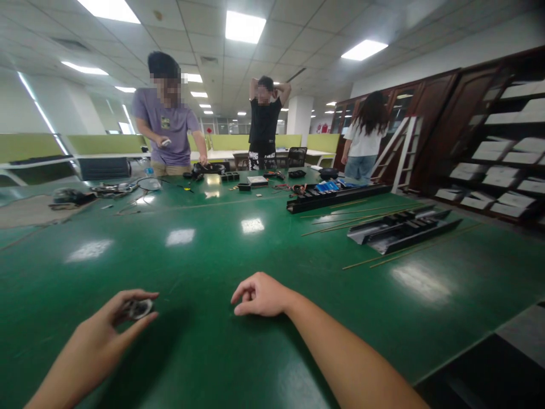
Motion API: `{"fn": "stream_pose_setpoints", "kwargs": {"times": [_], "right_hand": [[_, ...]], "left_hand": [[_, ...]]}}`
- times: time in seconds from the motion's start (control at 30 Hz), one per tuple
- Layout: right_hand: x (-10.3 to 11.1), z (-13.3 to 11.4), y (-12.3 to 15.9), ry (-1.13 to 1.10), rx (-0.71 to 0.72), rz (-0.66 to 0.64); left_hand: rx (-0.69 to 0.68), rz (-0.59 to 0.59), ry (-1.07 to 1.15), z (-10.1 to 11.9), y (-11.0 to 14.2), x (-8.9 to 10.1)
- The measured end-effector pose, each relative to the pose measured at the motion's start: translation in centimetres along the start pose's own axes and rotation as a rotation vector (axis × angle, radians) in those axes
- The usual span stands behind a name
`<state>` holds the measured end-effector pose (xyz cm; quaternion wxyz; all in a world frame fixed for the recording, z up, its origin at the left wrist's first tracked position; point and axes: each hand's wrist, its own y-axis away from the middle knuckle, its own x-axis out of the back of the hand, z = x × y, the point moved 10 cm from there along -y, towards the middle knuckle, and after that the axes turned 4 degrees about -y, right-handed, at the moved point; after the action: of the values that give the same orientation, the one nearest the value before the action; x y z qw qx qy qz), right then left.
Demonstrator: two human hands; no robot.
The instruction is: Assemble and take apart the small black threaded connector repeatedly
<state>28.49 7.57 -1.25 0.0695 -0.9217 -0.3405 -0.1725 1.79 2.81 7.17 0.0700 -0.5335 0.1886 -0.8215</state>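
Observation:
My left hand (108, 324) is closed around a small round object (140, 308) with a pale rim and a dark centre; its exact kind does not show. Thumb and fingers grip it from either side, above the green tabletop (204, 358). To the right, my right hand (261, 296) hovers over or rests on the same surface; I cannot tell which. Its fingers are loosely bent, the thumb and forefinger tips stand a little apart, and nothing shows between them.
Black metal channels (404, 230) and thin rods (327, 228) lie at right. A longer black channel (340, 196), cables (123, 187) and small black parts line the far side. Three people stand beyond, one holding a small white item (166, 142). A stepladder (402, 153) stands near cabinets.

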Motion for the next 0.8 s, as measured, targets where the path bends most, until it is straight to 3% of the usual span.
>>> {"fn": "stream_pose_setpoints", "kwargs": {"times": [0.07,0.17,0.27,0.47,0.6,0.8], "right_hand": [[0.2,0.0,0.0,0.035,-0.001,0.027],[0.4,-0.3,0.2,0.13,0.024,0.064],[0.2,-0.5,0.3,0.176,0.052,0.059],[-0.4,0.4,0.1,0.101,-0.004,-0.001],[-0.6,0.4,0.1,0.088,-0.015,-0.013],[-0.5,0.0,0.1,0.109,-0.01,-0.01]], "left_hand": [[0.001,-0.14,0.112,2.7,-1.6,-3.2],[-0.1,-0.239,0.246,8.1,-2.9,-7.1],[-0.222,-0.213,0.285,11.0,-2.7,-9.2],[-0.361,-0.191,0.33,10.3,-0.6,-10.5],[-0.244,-0.19,0.428,9.3,-1.0,-10.5],[-0.124,-0.329,0.544,9.2,-1.1,-12.0]]}}
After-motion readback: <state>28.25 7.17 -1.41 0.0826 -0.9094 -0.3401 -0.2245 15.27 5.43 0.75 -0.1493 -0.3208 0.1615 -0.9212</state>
